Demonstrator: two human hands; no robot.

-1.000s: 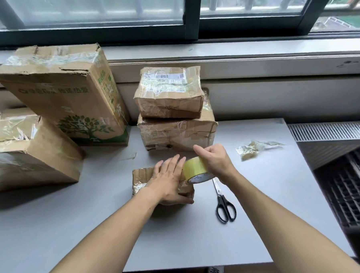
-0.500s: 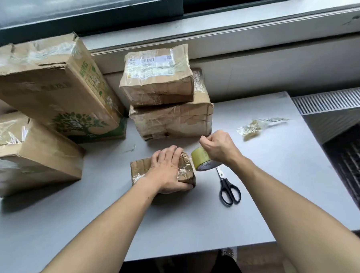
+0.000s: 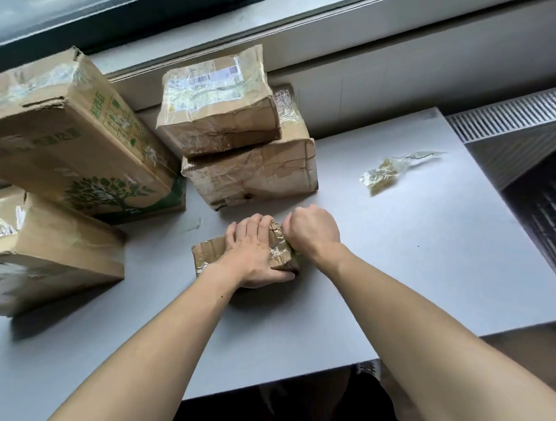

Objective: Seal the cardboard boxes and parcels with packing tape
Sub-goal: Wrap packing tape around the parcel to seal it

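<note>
Parcel (image 3: pixel 210 255) under left hand (image 3: pixel 255 251); right hand (image 3: pixel 312 231) at its corner

bare forearms (image 3: pixel 153 348), dark clothing (image 3: pixel 292 410) at the lap.

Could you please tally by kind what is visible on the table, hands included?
Boxes: 5
Tape scraps: 2
Hands: 2
Total: 9
</note>
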